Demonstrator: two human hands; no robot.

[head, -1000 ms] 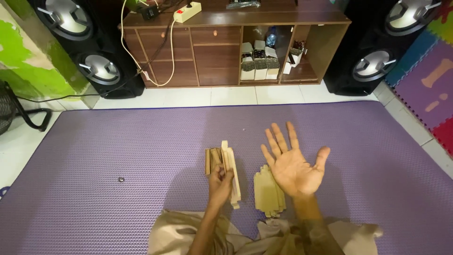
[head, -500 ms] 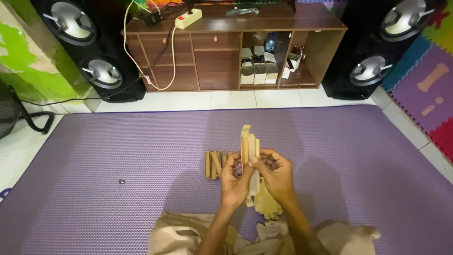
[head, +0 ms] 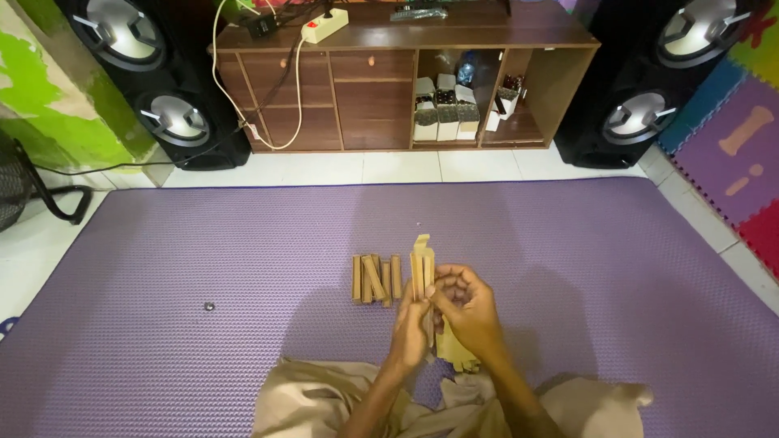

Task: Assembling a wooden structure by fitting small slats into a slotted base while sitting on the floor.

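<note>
A large purple textured foam mat [head: 243, 268] is covering most of the floor, and everything else is being placed here relative to it. Beyond its far edge, a long brown wooden cabinet [head: 365, 89] with drawers and open shelves is standing against the wall, with a tall black loudspeaker [head: 154, 81] at the far left corner of the mat and a second black loudspeaker [head: 657, 81] at the far right corner. Off the mat's right edge, coloured foam puzzle tiles [head: 746, 162] are lying on the floor. At the near edge of the mat, the person's legs in beige cloth [head: 324, 405] are resting. Near the middle of the mat, slightly toward its near edge, the left hand [head: 410, 332] and the right hand [head: 469, 312] are meeting, both curled and closing together around a bundle of pale wooden sticks [head: 420, 264], which is being held upright-tilted just above the mat, its top poking out beyond the fingers. Just to the left of that bundle, a short row of brown wooden sticks [head: 375, 280] is lying flat on the mat. Under the right hand, a flat pile of pale wooden slats [head: 450, 353] is lying on the mat. Further to the left on the mat, a small round dark object [head: 209, 307] is sitting alone.
</note>
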